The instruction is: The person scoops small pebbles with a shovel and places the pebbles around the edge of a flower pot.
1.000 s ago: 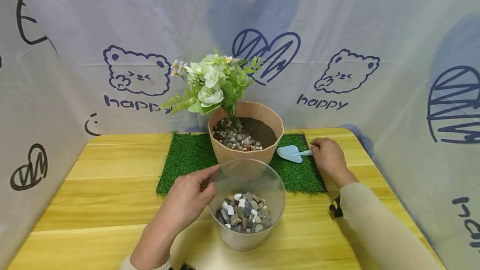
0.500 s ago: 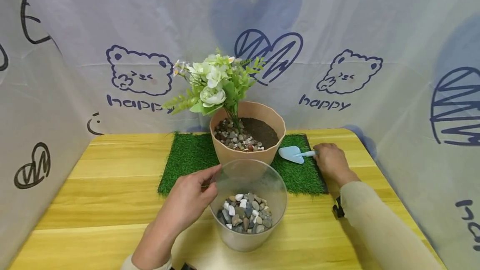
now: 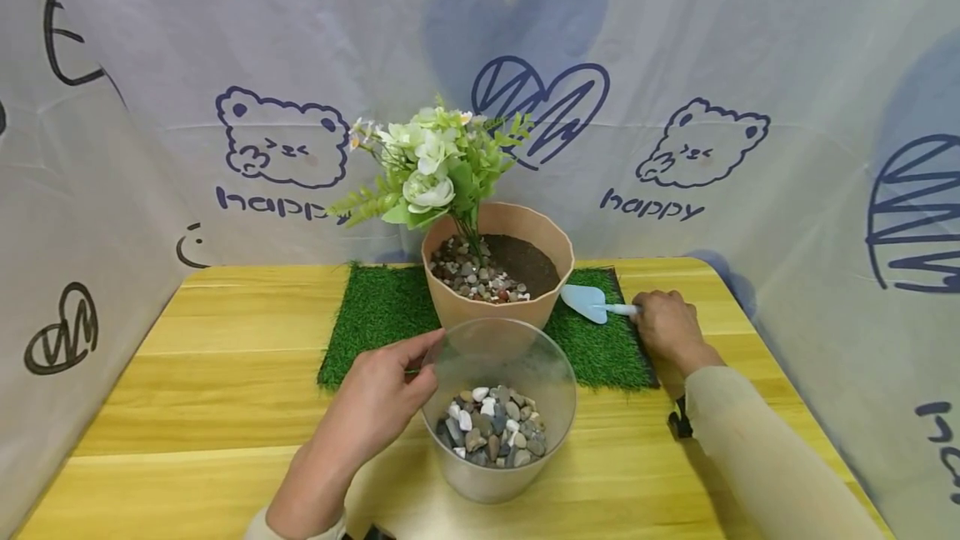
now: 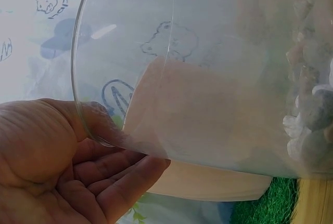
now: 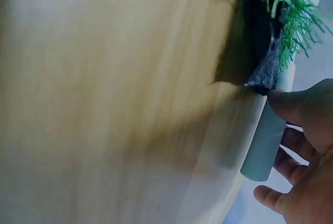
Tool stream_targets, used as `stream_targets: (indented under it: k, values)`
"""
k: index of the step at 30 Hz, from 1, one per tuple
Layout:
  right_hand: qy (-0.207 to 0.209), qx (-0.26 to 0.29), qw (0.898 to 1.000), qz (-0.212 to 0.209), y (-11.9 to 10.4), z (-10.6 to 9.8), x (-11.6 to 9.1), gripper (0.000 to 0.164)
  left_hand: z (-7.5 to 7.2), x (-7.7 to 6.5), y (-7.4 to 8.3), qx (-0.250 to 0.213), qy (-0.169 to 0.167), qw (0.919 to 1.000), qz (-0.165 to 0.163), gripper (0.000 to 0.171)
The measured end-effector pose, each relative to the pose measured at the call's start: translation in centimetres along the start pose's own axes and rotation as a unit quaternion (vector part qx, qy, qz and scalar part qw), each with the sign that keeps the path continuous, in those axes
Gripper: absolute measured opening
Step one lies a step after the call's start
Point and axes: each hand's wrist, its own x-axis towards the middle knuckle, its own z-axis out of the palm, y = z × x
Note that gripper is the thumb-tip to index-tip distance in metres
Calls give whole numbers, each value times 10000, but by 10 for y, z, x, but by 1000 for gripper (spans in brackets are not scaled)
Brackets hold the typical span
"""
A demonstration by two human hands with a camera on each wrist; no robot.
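Note:
My left hand [image 3: 382,394] pinches the rim of a clear plastic bucket [image 3: 501,482] at its left side. Grey, brown and white pebbles [image 3: 491,432] cover the bottom of it. On the right, my right hand [image 3: 670,327] holds a light blue garden trowel [image 3: 587,303] by the end of its handle [image 5: 265,146], with the thumb on one side and fingers on the other. The trowel's blade lies over the turf mat, its tip beside the peach flowerpot [image 3: 480,315]. Dark soil [image 3: 521,263], small stones and a bunch of white artificial flowers [image 3: 427,165] fill the pot.
Under the pot lies a green artificial turf mat [image 3: 378,307], its dark right edge [image 5: 263,57] next to my right hand. The wood-grain table [image 3: 187,407] ends at a printed cloth backdrop [image 3: 405,15], which also hangs along both sides.
The trowel's blade has swung slightly away from me, and its tip now reaches the pot's side. My right hand keeps its grip; my left hand stays at the bucket's rim.

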Motion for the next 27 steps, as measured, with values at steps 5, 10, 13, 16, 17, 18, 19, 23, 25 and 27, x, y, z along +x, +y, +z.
stream_targets:
  k: [5, 10, 13, 16, 17, 18, 19, 23, 25, 27]
  values:
    - [-23, 66, 10000, -2, 1, -2, -2, 27, 1, 0, 0, -1, 14, 10000, -11, 52]
    - [-115, 119, 9998, -87, 4, -8, -4, 25, 0, 0, 1, 15, 10, 10000, -8, 51]
    - [-222, 262, 9994, -102, 7, -11, -7, 25, 0, 0, 1, 15, 10, 10000, -3, 51]
    - [-293, 526, 9982, -69, 7, -15, -11, 27, 0, 1, 1, -3, 19, 10000, 9, 51]
    - [-280, 595, 9978, -59, 6, -16, -13, 28, 0, 1, 1, -11, 21, 10000, 6, 51]
    - [-260, 679, 9973, -52, 6, -18, -15, 29, 0, 1, 1, -13, 27, 10000, 9, 51]
    - [-224, 763, 9968, -32, 5, -19, -16, 30, 0, 1, 1, -16, 29, 10000, 7, 51]
    - [-12, 1037, 9945, 119, 2, -25, -24, 35, 0, 1, 1, -14, 18, 10000, 7, 51]
    - [56, 1201, 9925, 239, 1, -29, -30, 36, 1, 1, 1, -11, 12, 10000, 7, 51]
    - [92, 1383, 9897, 364, 0, -35, -37, 38, 1, 1, 1, -8, 4, 10000, 0, 51]
